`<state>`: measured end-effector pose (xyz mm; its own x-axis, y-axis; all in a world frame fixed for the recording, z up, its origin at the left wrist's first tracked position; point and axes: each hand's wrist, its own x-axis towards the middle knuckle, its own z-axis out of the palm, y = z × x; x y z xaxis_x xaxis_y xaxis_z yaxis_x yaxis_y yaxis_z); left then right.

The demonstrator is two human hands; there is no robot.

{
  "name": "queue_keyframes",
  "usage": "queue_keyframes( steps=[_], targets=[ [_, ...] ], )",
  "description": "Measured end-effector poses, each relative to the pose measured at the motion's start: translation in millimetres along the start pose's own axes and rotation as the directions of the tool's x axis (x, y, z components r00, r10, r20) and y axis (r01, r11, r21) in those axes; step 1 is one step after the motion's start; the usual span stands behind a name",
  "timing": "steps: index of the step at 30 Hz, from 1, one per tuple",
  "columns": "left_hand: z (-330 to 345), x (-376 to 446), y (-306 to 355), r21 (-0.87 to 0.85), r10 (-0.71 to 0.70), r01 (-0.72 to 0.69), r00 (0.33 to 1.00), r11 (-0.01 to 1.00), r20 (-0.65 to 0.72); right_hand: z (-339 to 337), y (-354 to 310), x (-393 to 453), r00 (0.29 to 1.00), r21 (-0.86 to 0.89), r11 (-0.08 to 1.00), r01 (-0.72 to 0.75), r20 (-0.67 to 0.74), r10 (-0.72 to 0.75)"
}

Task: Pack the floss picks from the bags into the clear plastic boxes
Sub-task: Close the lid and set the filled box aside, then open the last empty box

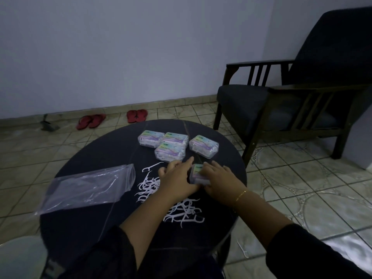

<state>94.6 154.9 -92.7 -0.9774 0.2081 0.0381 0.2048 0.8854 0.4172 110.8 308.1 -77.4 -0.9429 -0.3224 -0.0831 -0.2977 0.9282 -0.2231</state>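
Just below the centre of the frame, a small clear plastic box (198, 174) is held on the dark round table (84, 228) between both hands. The left hand (177, 178) is laid against the box's left side with its fingers stretched forward, and the right hand (218, 179) is curled over the right side and near edge. Whether the lid is being pressed shut cannot be told, since much of the box is covered.

The box's long axis is seen running from lower right toward upper centre. Four filled boxes (177, 144) are grouped just above it in the frame. The loose floss picks (181, 213) are scattered below and to the left of the held box, under the left forearm, so the left hand is judged the nearer for gathering more. A clear bag (88, 186) lies at centre left, apart from the pile. One stray pick (242, 249) is seen on the floor at lower right.
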Motion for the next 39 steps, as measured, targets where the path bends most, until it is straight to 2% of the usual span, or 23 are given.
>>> queue_keyframes(
  steps=[3,8,26,28,30,33,35,37,39],
  targets=[
    [0,-7,-1,-0.006,-0.027,0.027,0.999,1.0,0.029,-2,-2,-8,0.998,-0.071,0.996,0.062,0.014,-0.061],
    [-4,-13,13,-0.006,-0.016,0.017,0.999,1.0,0.05,0,-6,-15,0.989,-0.194,0.974,0.118,-0.061,-0.132],
    [1,-10,16,-0.012,-0.046,0.047,0.997,0.999,0.061,4,-8,-12,0.98,-0.485,0.857,0.173,0.001,-0.197],
    [-3,-10,19,-0.026,-0.074,0.077,0.993,0.997,0.092,-1,-8,-11,0.979,-0.454,0.875,0.168,-0.025,-0.201],
    [-7,-10,20,-0.021,-0.077,0.08,0.991,0.997,0.111,-11,-8,-9,0.975,-0.335,0.93,0.151,-0.103,-0.196],
    [-6,-5,13,-0.02,-0.057,0.059,0.993,0.998,0.106,-23,-3,-3,0.955,-0.108,0.993,0.055,-0.285,-0.083],
    [1,3,4,-0.045,-0.067,0.072,0.993,0.996,0.095,-22,6,4,0.924,-0.104,0.994,-0.026,-0.382,-0.016],
    [6,8,-1,-0.049,-0.074,0.079,0.993,0.996,0.097,-15,15,11,0.922,-0.124,0.984,-0.13,-0.38,0.074],
    [8,9,-2,-0.031,-0.073,0.077,0.992,0.997,0.107,-10,21,20,0.939,-0.122,0.972,-0.199,-0.309,0.153]
  ],
)
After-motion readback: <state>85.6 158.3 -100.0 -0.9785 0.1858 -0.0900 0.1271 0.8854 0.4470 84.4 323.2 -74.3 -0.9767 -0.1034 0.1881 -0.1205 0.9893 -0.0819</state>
